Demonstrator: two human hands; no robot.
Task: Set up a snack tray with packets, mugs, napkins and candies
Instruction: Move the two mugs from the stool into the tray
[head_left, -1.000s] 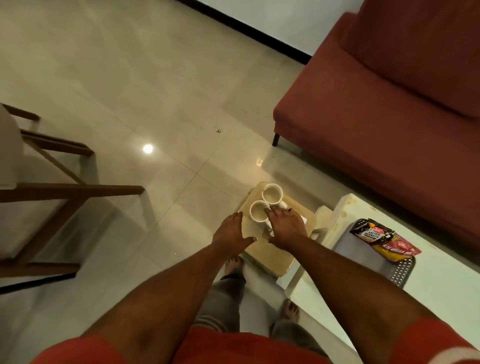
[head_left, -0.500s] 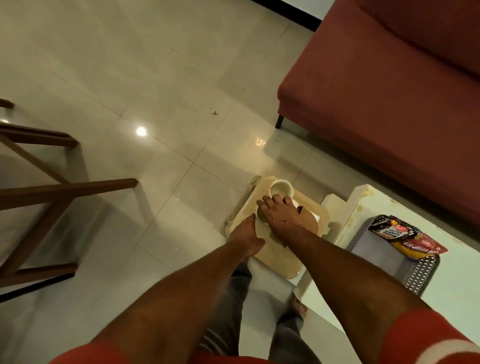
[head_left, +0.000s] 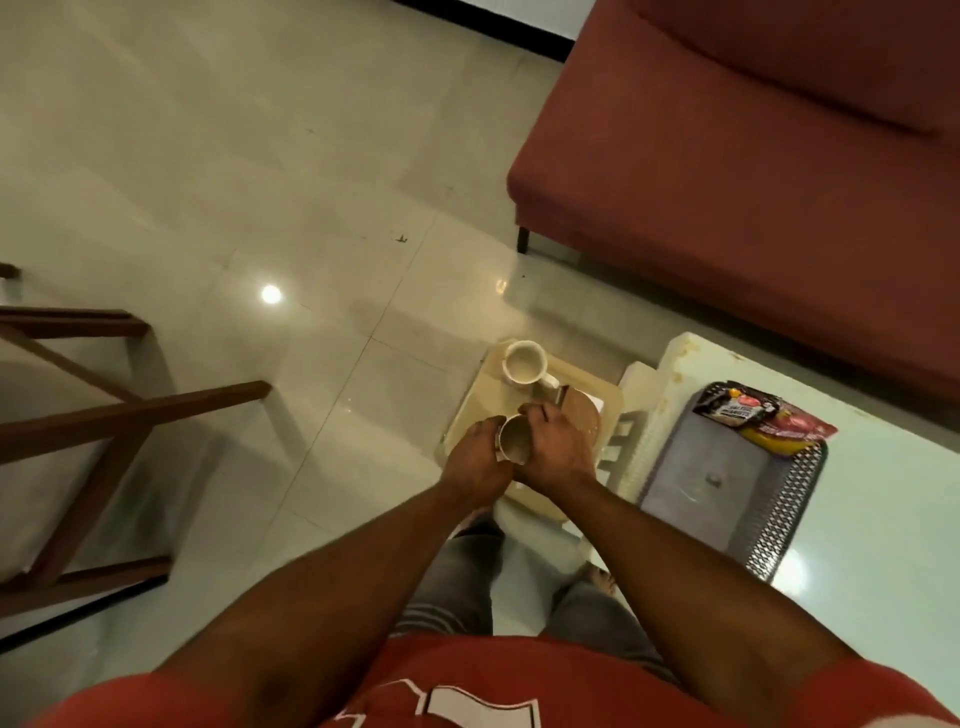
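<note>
Pale glossy floor tiles (head_left: 291, 156) fill most of the view, with thin grout lines running across them and a small bright spot of reflected ceiling light (head_left: 271, 294) left of centre. A tiny dark speck (head_left: 400, 239) lies on one tile. At upper right stands a dark red sofa (head_left: 753, 171) on a short black leg (head_left: 522, 240), with a black skirting strip (head_left: 498, 26) beyond it. At left is a brown wooden chair frame (head_left: 104, 415). A glossy white worktop (head_left: 883, 519) occupies the right.
</note>
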